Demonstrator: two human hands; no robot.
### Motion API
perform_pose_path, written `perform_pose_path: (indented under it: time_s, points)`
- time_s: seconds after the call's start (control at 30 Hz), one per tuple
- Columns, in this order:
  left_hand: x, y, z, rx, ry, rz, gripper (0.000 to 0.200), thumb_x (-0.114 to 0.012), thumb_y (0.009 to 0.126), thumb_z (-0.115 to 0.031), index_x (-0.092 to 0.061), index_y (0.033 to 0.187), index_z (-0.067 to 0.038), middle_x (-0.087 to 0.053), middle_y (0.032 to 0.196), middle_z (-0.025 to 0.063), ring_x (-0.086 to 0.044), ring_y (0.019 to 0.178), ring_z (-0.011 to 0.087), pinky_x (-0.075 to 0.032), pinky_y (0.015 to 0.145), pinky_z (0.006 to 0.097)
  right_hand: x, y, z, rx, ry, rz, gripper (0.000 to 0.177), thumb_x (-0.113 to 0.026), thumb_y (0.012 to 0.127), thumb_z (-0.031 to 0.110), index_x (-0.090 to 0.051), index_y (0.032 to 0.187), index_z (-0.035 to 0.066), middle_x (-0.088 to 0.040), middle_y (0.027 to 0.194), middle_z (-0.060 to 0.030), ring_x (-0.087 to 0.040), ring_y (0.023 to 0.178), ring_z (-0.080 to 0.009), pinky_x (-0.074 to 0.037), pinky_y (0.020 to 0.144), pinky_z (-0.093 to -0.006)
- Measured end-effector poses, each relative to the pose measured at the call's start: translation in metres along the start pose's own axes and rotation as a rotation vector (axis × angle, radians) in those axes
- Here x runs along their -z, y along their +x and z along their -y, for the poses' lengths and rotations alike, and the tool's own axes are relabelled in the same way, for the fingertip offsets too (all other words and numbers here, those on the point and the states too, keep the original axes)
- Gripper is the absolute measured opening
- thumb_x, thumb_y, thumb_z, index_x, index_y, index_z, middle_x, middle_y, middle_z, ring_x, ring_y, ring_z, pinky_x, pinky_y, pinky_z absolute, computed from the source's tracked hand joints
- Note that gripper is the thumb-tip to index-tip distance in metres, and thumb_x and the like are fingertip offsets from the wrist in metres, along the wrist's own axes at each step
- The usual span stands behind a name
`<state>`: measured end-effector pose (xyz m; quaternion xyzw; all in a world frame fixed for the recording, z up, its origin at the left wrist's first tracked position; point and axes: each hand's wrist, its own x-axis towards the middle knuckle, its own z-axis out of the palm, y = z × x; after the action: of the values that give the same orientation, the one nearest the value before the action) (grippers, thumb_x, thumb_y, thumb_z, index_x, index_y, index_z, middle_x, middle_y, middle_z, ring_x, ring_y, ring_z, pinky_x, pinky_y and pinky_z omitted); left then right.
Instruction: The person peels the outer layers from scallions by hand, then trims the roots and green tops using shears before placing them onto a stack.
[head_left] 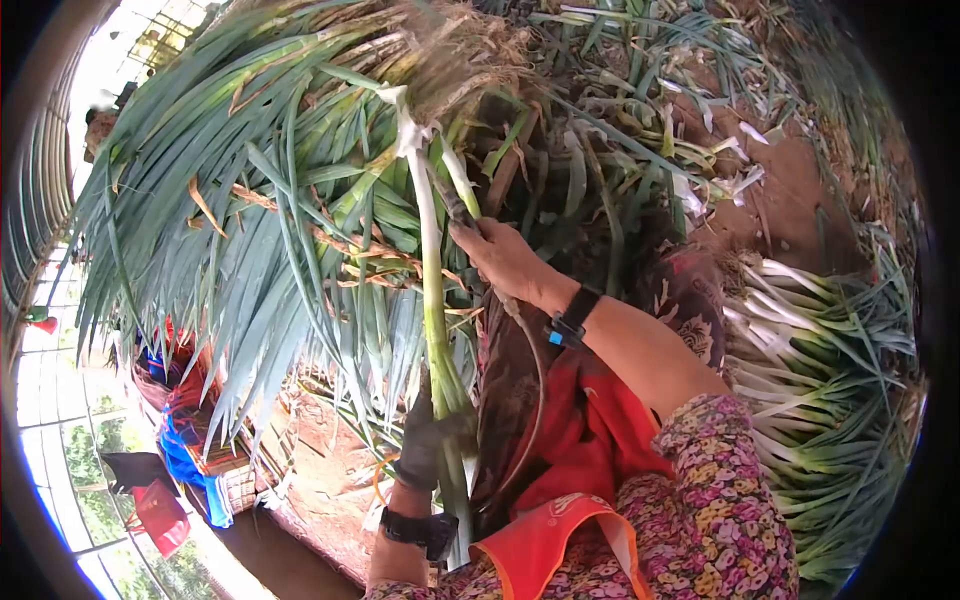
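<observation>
My left hand [432,435], in a dark glove, is closed around the green part of a long green onion [430,250]. The onion stands nearly upright before me, its white stem and loosened pale skin at the top. My right hand [503,262] is bare and closed around a dark hose nozzle [458,208], whose tip points up toward the onion's white end. From that hand a thin hose [540,375] curves down over my lap. Behind the onion rises a big heap of unpeeled green onions [290,200], with dry roots at its top.
Peeled green onions [790,390] lie in a row on the right. Stripped leaves and skins [690,150] litter the soil at the upper right. A red apron [590,430] covers my lap. Blue and red cloth [190,440] lies at the left, by a gridded wall [60,400].
</observation>
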<state>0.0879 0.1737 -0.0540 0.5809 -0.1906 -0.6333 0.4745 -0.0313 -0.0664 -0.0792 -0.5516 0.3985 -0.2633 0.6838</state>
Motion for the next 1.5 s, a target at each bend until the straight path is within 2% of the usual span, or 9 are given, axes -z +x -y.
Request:
perform_pose_path:
  time_s: [0.23, 0.53, 0.8, 1.0, 1.13, 1.33, 1.37, 1.4, 1.5]
  points:
    - [0.011, 0.002, 0.003, 0.005, -0.119, 0.039, 0.069, -0.061, 0.072, -0.003, -0.031, 0.135, -0.003, -0.057, 0.082, 0.0129, -0.058, 0.059, 0.0186, -0.050, 0.048, 0.0272, 0.002, 0.024, 0.011, -0.024, 0.163, 0.001, 0.049, -0.048, 0.091, 0.046, -0.055, 0.073, 0.002, -0.050, 0.060, -0.0013, -0.047, 0.050, -0.0104, -0.039, 0.049, -0.0280]
    - [-0.028, -0.024, -0.029, -0.204, 0.824, 0.316, 0.066, -0.061, 0.082, -0.020, -0.030, 0.137, -0.003, -0.054, 0.115, 0.0203, -0.058, 0.100, 0.0317, -0.050, 0.085, 0.0362, 0.068, -0.061, 0.056, 0.045, 0.677, 0.146, 0.043, -0.045, 0.095, 0.041, -0.055, 0.110, 0.001, -0.055, 0.073, -0.0024, -0.054, 0.058, -0.0097, -0.047, 0.053, -0.0245]
    - [-0.081, -0.007, 0.008, -0.139, 0.886, 0.537, 0.056, -0.057, 0.085, -0.025, -0.034, 0.131, -0.003, -0.052, 0.119, 0.0205, -0.055, 0.106, 0.0332, -0.046, 0.090, 0.0376, 0.030, -0.058, -0.011, -0.252, 0.231, 0.125, 0.038, -0.049, 0.092, 0.043, -0.051, 0.082, 0.006, -0.048, 0.065, -0.0003, -0.044, 0.060, -0.0086, -0.039, 0.056, -0.0240]
    - [-0.085, -0.001, 0.026, -0.176, 0.938, 0.661, 0.040, -0.054, 0.085, -0.028, -0.046, 0.117, -0.004, -0.058, 0.106, 0.0189, -0.059, 0.095, 0.0339, -0.048, 0.082, 0.0401, 0.092, 0.002, -0.064, 0.008, -0.009, -0.386, 0.039, -0.050, 0.090, 0.043, -0.048, 0.069, 0.010, -0.042, 0.062, 0.0020, -0.042, 0.054, -0.0112, -0.037, 0.051, -0.0318]
    - [-0.076, 0.004, 0.028, -0.318, 1.106, 0.706, 0.034, -0.052, 0.085, -0.031, -0.055, 0.107, -0.005, -0.061, 0.098, 0.0179, -0.061, 0.088, 0.0344, -0.049, 0.076, 0.0417, 0.145, 0.002, -0.026, -0.194, 0.572, -0.711, 0.039, -0.048, 0.092, 0.045, -0.054, 0.083, 0.008, -0.052, 0.064, -0.0038, -0.050, 0.052, -0.0164, -0.040, 0.049, -0.0286]
    - [0.003, 0.125, -0.096, -0.658, 1.341, -0.124, 0.023, -0.053, 0.084, -0.028, -0.063, 0.096, -0.011, -0.065, 0.082, 0.0166, -0.062, 0.073, 0.0382, -0.050, 0.066, 0.0461, 0.054, -0.039, -0.030, 0.400, -0.139, 0.122, 0.033, -0.050, 0.093, 0.036, -0.054, 0.094, 0.003, -0.050, 0.066, -0.0014, -0.051, 0.057, -0.0111, -0.044, 0.053, -0.0258]
    - [0.011, 0.148, -0.125, -0.634, 1.427, -0.295, 0.026, -0.052, 0.084, -0.024, -0.060, 0.104, -0.011, -0.065, 0.087, 0.0173, -0.062, 0.076, 0.0381, -0.050, 0.068, 0.0462, 0.035, -0.049, -0.019, -0.168, 0.288, 0.162, 0.032, -0.050, 0.092, 0.035, -0.054, 0.090, 0.004, -0.050, 0.066, -0.0011, -0.050, 0.056, -0.0100, -0.043, 0.052, -0.0246]
    - [0.035, 0.180, -0.141, -1.012, 1.433, -0.311, 0.027, -0.050, 0.083, -0.021, -0.058, 0.107, -0.011, -0.063, 0.096, 0.0185, -0.061, 0.082, 0.0386, -0.049, 0.072, 0.0457, 0.030, -0.048, -0.017, -0.181, 0.298, 0.149, 0.032, -0.050, 0.092, 0.036, -0.053, 0.087, 0.004, -0.050, 0.066, -0.0010, -0.050, 0.056, -0.0095, -0.043, 0.052, -0.0245]
    - [0.065, 0.236, -0.186, -0.750, 1.690, -0.459, 0.034, -0.052, 0.079, -0.019, -0.056, 0.112, -0.011, -0.060, 0.106, 0.0195, -0.059, 0.094, 0.0392, -0.047, 0.081, 0.0468, 0.023, -0.042, -0.019, -0.217, 0.344, 0.108, 0.035, -0.051, 0.091, 0.039, -0.048, 0.077, 0.007, -0.047, 0.063, -0.0002, -0.046, 0.053, -0.0082, -0.042, 0.050, -0.0245]
